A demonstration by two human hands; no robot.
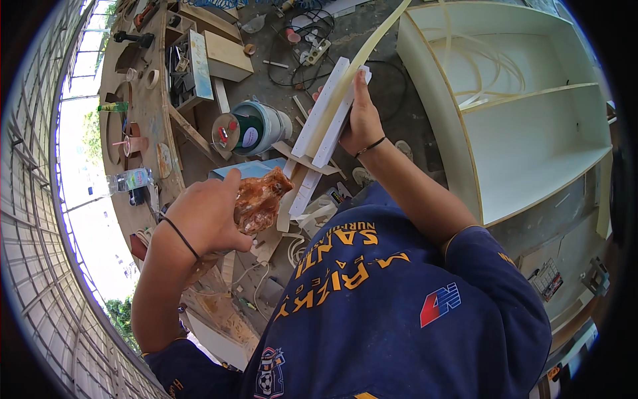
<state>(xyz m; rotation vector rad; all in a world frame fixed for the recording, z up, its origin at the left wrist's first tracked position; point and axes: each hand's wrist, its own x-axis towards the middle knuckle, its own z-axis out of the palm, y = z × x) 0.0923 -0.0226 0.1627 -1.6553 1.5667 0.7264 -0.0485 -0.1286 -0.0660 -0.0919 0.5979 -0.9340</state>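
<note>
My left hand (203,216) is closed around a crumpled, amber-brown plastic bag (259,198) with glossy smears; its contents cannot be made out. My right hand (362,123) grips the far right side of a pair of long white strips (321,114), thumb on top, other fingers mostly hidden behind. Between the strips runs a cream edging band (372,44), which continues past the upper edge of the picture. Below them, a shorter white strip (304,193) and pale wooden pieces (287,211) lie at a slant. The bag is a little left of these pieces.
At right stands a large white open cabinet (525,173) with coils of cream band inside. A white bucket (276,130) sits left of centre beside a wooden workbench (163,110) with a plastic bottle (129,180). Dark cables (312,30) lie on the floor ahead.
</note>
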